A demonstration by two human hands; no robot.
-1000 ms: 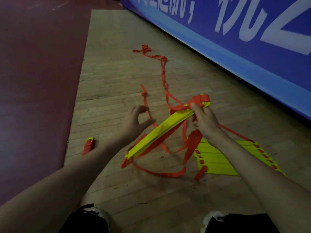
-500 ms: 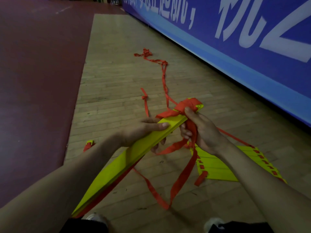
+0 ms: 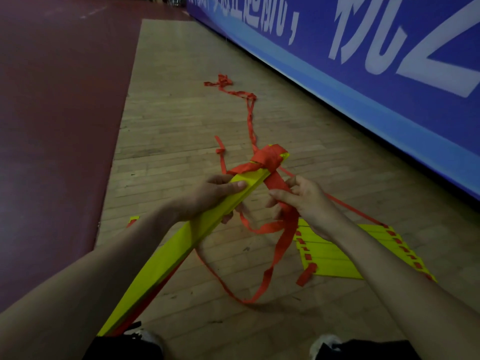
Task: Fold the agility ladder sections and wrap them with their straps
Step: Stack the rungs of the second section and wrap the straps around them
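Currently: left hand (image 3: 205, 201) grips folded ladder bundle (image 3: 176, 245) mid-length, long axis running near-left to far-right. Right hand (image 3: 304, 201) pinches red strap (image 3: 276, 184) just right of bundle, near wrapped far end; right hand nearer for next turn.

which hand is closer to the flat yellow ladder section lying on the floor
Right. The right hand holds the red strap just above that flat section; the left hand grips the folded bundle farther left.
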